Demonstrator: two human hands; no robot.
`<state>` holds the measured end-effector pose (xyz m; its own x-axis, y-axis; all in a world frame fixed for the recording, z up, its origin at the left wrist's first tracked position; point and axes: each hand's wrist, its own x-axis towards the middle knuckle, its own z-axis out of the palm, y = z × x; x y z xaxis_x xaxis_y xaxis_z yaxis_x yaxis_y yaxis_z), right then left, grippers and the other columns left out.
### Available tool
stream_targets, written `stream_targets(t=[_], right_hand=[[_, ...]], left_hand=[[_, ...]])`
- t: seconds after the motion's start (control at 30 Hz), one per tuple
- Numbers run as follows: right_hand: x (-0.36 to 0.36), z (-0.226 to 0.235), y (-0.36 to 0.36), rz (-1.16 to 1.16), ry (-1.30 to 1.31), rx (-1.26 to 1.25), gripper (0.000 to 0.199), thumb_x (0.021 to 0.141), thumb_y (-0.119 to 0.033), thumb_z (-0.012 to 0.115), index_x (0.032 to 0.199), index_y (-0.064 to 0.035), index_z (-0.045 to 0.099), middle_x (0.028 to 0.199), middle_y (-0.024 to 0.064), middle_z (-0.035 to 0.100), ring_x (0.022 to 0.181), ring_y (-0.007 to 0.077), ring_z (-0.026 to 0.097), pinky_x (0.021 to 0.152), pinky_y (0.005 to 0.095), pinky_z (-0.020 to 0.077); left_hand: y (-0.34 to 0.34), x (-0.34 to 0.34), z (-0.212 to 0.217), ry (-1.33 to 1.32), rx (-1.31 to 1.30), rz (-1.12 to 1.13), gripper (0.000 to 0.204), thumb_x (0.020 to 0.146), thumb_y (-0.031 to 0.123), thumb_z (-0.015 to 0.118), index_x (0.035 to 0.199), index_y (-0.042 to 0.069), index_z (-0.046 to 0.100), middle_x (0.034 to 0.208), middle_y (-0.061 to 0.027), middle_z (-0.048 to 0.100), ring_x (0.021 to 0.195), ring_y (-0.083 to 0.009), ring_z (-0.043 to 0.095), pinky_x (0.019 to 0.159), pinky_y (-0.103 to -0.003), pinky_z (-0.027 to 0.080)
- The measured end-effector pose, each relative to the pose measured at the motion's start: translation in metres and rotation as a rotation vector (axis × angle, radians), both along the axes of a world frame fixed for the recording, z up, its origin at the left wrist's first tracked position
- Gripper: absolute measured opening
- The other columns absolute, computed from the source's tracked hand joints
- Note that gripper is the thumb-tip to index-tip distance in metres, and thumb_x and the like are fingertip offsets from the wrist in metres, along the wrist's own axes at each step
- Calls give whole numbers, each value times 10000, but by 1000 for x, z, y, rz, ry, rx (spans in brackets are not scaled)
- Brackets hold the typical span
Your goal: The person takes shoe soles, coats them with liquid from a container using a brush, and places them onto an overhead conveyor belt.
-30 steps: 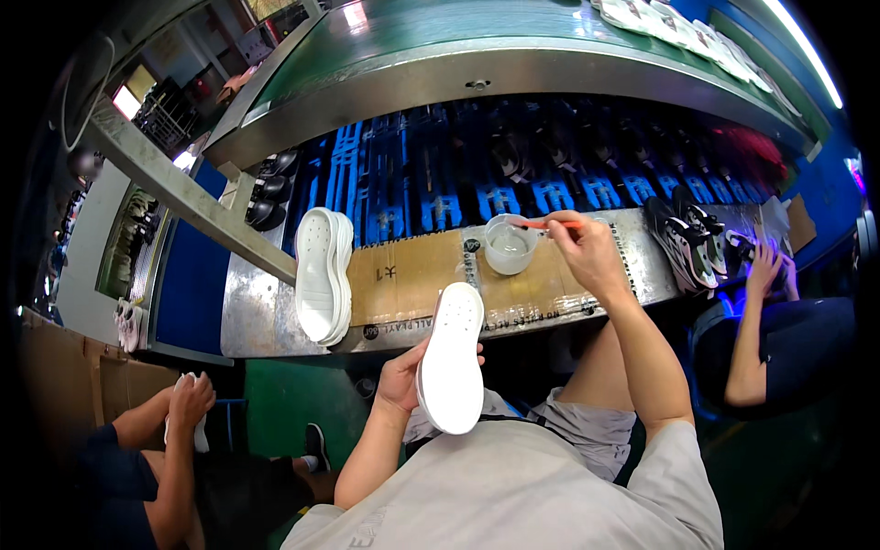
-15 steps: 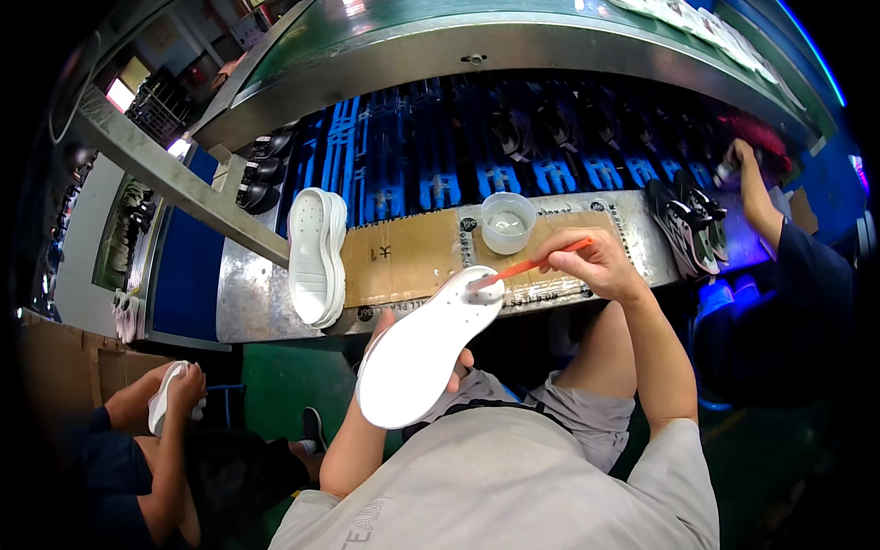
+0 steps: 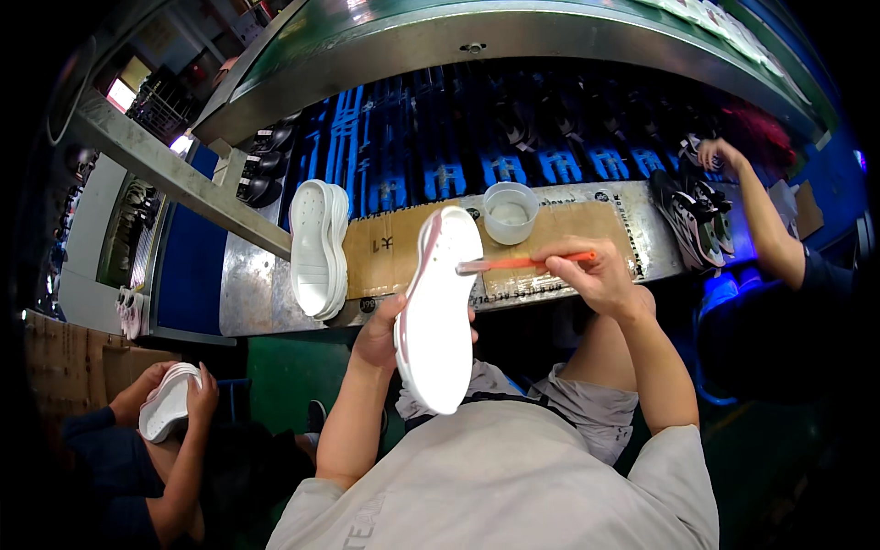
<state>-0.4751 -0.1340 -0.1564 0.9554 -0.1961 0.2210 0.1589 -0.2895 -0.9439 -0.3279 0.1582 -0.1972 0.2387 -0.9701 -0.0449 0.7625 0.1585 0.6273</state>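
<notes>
A white shoe sole (image 3: 438, 330) is tilted up in front of me, toe and heel lying roughly away from and toward me. My left hand (image 3: 378, 332) is closed around its edges from beneath, the thumb on the left side and fingertips showing at the right. Between the fingers of my right hand (image 3: 600, 280) is an orange-handled brush (image 3: 527, 262). Its bristles touch the sole's inner face near the far end. Beyond it, a translucent plastic cup (image 3: 510, 215) with pale liquid stands on flattened cardboard (image 3: 385, 266).
Stacked white soles (image 3: 316, 252) stand at the bench's left, near a slanting metal post (image 3: 183, 183). Dark sneakers (image 3: 687, 220) sit at the right, near another person's hand (image 3: 724, 156). A person at lower left holds white soles (image 3: 170, 403). Behind runs a blue-lit rack (image 3: 445, 179).
My left hand has turned the sole more upright and raised its far end. The brush has moved from the tip toward the right edge. The lower-left person's soles have tilted.
</notes>
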Motion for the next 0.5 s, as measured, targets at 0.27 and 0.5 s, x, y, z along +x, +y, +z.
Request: stream_targets(t=[0.27, 0.5], right_hand=[[-30, 19, 23, 107, -44, -47, 142, 929, -32, 674, 1023, 1, 774, 856, 90, 774, 786, 173, 705, 733, 289, 545], [-46, 26, 40, 14, -10, -33, 124, 929, -45, 679, 988, 15, 771, 805, 98, 763, 694, 154, 692, 666, 277, 539]], left_hand=[[-16, 37, 11, -303, -36, 280, 901, 924, 603, 638, 1525, -14, 373, 1359, -238, 605, 1230, -322, 645, 1043, -445, 538], [-19, 40, 23, -571, 50, 481, 972, 856, 600, 685, 1555, 55, 288, 1346, -212, 579, 1203, -365, 648, 1005, -489, 567]])
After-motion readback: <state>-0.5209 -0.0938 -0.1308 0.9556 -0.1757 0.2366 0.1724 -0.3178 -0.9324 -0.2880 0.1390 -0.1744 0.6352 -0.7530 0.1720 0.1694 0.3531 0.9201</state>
